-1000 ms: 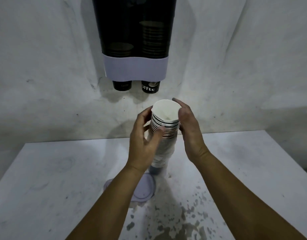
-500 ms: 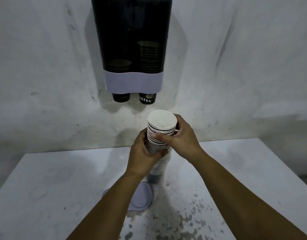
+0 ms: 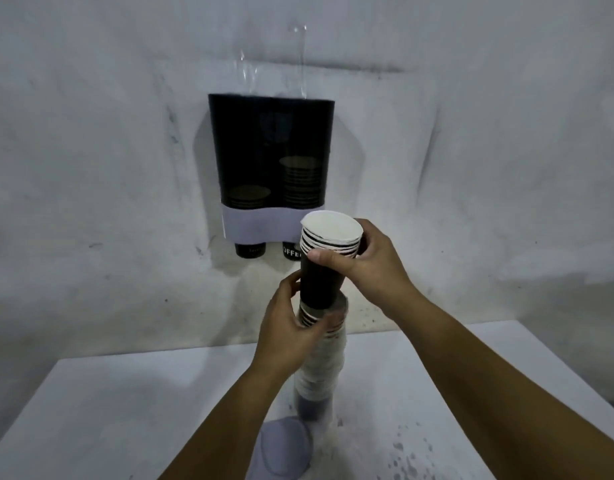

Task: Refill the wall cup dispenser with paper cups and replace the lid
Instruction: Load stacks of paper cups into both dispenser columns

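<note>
Head view: black cups [image 3: 321, 278], white inside, rims stacked.

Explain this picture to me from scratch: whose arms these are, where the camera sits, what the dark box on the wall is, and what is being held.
The camera is worn on a person's head, looking forward and down, so the two bare arms are that person's own. The dark box is a dispenser fixed to the wall, with two columns of paper cups showing dimly inside and one cup poking out under each. Its top looks open. The right hand grips a small batch of cups, black outside and white inside, lifted out of a tall sleeve of cups that the left hand holds near its top. The sleeve stands on a white table. Beside its foot lies a pale round lid, probably the dispenser's.
</note>
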